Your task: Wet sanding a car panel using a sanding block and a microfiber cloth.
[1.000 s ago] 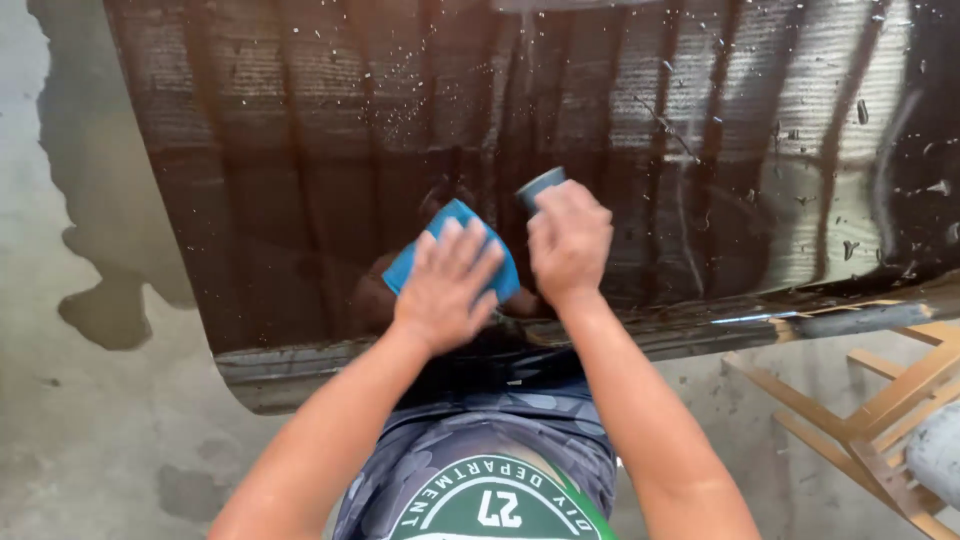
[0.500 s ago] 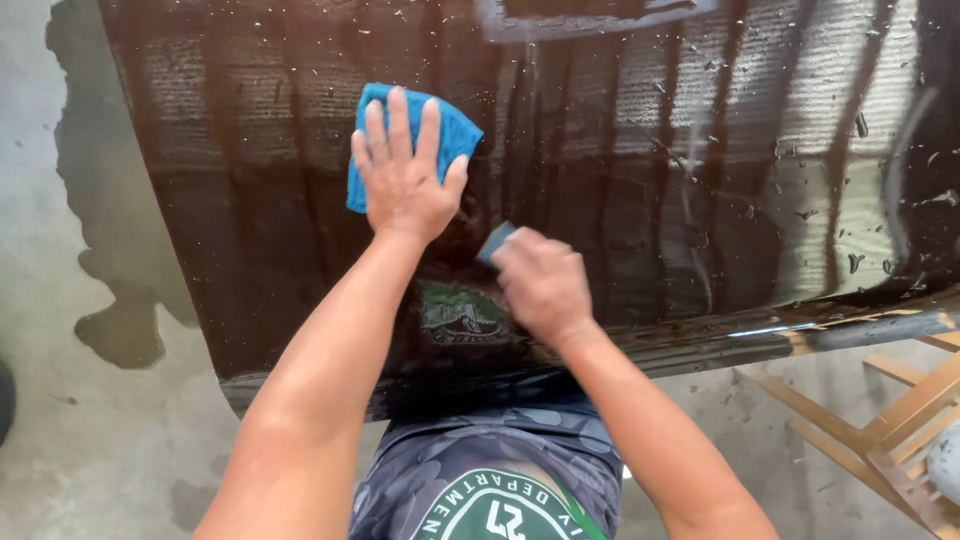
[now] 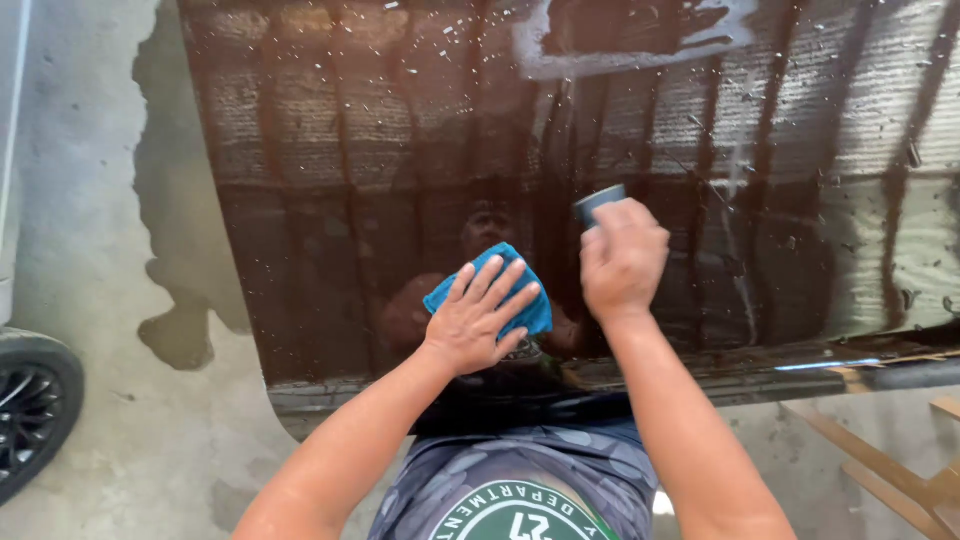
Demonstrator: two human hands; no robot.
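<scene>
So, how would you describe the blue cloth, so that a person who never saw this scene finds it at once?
Look at the big, wet, glossy black panel that fills the upper picture. Near its lower edge, the left hand lies flat with spread fingers on the cloth. It is the only bright blue, soft thing there; the right hand beside it grips a small dark block.

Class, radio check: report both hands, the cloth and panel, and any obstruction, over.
Left hand flat on blue cloth. Right hand gripping small grey block. Both on wet black panel. Nothing in the way.
</scene>
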